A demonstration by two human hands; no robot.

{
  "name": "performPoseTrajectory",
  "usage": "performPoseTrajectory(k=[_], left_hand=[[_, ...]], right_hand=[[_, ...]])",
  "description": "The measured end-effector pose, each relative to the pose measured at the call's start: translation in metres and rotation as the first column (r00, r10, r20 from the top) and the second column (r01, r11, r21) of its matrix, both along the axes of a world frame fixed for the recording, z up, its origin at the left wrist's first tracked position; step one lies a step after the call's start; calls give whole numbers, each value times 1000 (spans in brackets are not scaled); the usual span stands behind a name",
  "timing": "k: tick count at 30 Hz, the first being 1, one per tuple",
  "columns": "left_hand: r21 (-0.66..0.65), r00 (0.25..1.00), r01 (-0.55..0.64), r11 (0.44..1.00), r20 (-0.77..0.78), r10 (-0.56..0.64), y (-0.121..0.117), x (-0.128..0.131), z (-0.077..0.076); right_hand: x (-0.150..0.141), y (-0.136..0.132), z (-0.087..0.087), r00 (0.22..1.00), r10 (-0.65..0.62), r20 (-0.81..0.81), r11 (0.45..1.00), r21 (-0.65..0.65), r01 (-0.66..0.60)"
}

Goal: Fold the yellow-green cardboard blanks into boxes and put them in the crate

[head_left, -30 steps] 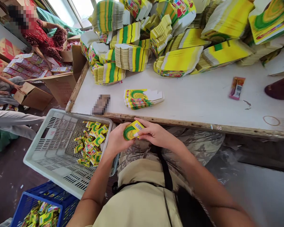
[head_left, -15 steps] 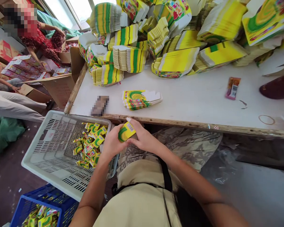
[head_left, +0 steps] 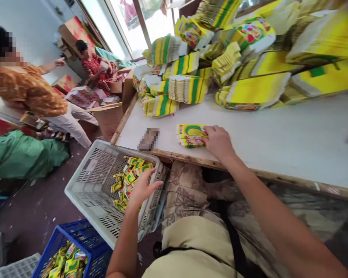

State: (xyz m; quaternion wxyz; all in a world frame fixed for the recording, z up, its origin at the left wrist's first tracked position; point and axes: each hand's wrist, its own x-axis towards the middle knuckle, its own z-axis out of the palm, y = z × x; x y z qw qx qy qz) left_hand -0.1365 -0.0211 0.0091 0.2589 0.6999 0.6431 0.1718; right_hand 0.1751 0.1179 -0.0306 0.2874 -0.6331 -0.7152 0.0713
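Note:
My left hand (head_left: 141, 189) hovers above the right side of the grey crate (head_left: 84, 185), thumb and fingers apart, with nothing seen in it. Inside the crate lies a heap of small folded yellow-green boxes (head_left: 129, 178). My right hand (head_left: 220, 143) reaches onto the white table, its thumb and fingertips closed on the right end of a small fanned stack of flat printed cartons (head_left: 190, 136). How many cartons the fingers grip is hidden.
Bundles of flat yellow cartons (head_left: 188, 88) are piled along the back of the white table (head_left: 278, 143). A pixelated item (head_left: 149, 139) lies near its front edge. A blue crate (head_left: 100, 247) of boxes stands on the floor. Two people are at the left, near an open cardboard box (head_left: 110, 119).
The yellow box that both hands held has left them. My left hand moved over the grey crate, my right hand went up to the carton stack. The view swung left.

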Motion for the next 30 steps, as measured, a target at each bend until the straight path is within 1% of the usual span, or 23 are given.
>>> performPoseTrajectory(k=[2,4,6,8,9,11,13,14,16,18,20,22,23,25,27,28,30], left_hand=[[-41,996,38,998,88,-34,3,22,-1],[-89,981,72,993,187,-54,6,37,-1],[-139,950,118,983,304,-71,8,47,-3],[-178,894,148,973,444,-54,11,57,-8],[-191,850,150,970,526,-28,13,62,-11],[-186,726,107,977,686,52,16,76,-16],[-138,588,-1,990,801,112,18,92,-16],[-109,533,-68,992,836,129,19,99,-13],[-79,453,-188,979,878,157,20,114,-4],[-85,386,-254,963,905,182,20,123,8],[-88,305,-300,950,935,183,22,128,16],[-99,203,-349,932,963,178,25,130,18],[-116,153,-376,919,971,185,26,129,16],[-162,71,-424,891,975,211,27,128,10],[-196,42,-458,867,970,241,27,127,2],[-211,47,-463,861,964,262,26,127,-1],[-224,82,-463,858,953,293,23,127,-5]], right_hand=[[-2,-2,0,1000,-14,8,999,38,13],[-4,-7,6,1000,-18,-21,995,93,20],[-9,-17,16,993,-1,-117,989,145,18],[-17,-35,26,956,54,-289,986,166,-6],[-22,-46,31,916,95,-389,986,166,-32],[-36,-70,38,801,180,-571,983,123,-134],[-50,-94,42,677,259,-689,953,71,-293],[-56,-105,42,621,272,-736,933,43,-358],[-68,-121,41,503,251,-827,895,0,-447],[-76,-132,38,393,206,-896,877,-10,-481],[-82,-139,36,312,182,-932,859,-4,-512],[-86,-145,34,285,171,-943,836,-14,-549],[-87,-147,34,286,166,-944,824,-27,-566],[-90,-149,31,313,149,-938,810,-66,-583],[-91,-149,28,350,122,-929,802,-116,-586],[-90,-147,27,366,108,-925,801,-137,-583],[-86,-142,23,386,87,-919,813,-159,-561]])
